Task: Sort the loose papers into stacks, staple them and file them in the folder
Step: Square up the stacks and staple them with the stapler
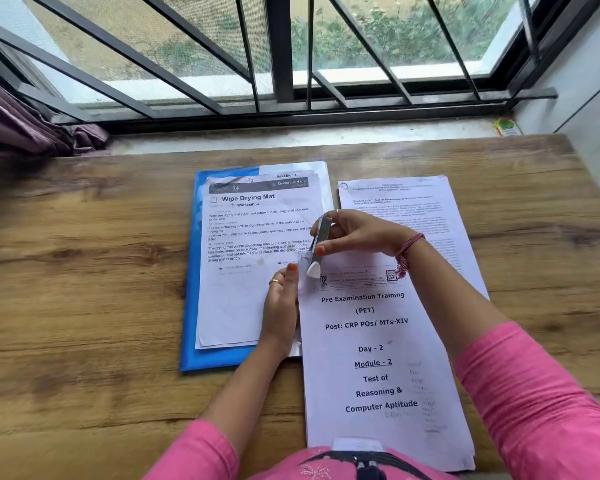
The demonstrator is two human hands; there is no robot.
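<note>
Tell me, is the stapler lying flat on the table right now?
No, the right hand holds the stapler up at the top left corner of the Pre Examination Training stack.

Pink sleeves; thread bracelet right wrist; ring left hand.

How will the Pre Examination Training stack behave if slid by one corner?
Probably floppy: the Pre Examination Training stack looks like thin sheets. Until stapled, its layers may fan apart; the stapler is only now at its top-left corner. It likely slides easily on the wooden table.
</note>
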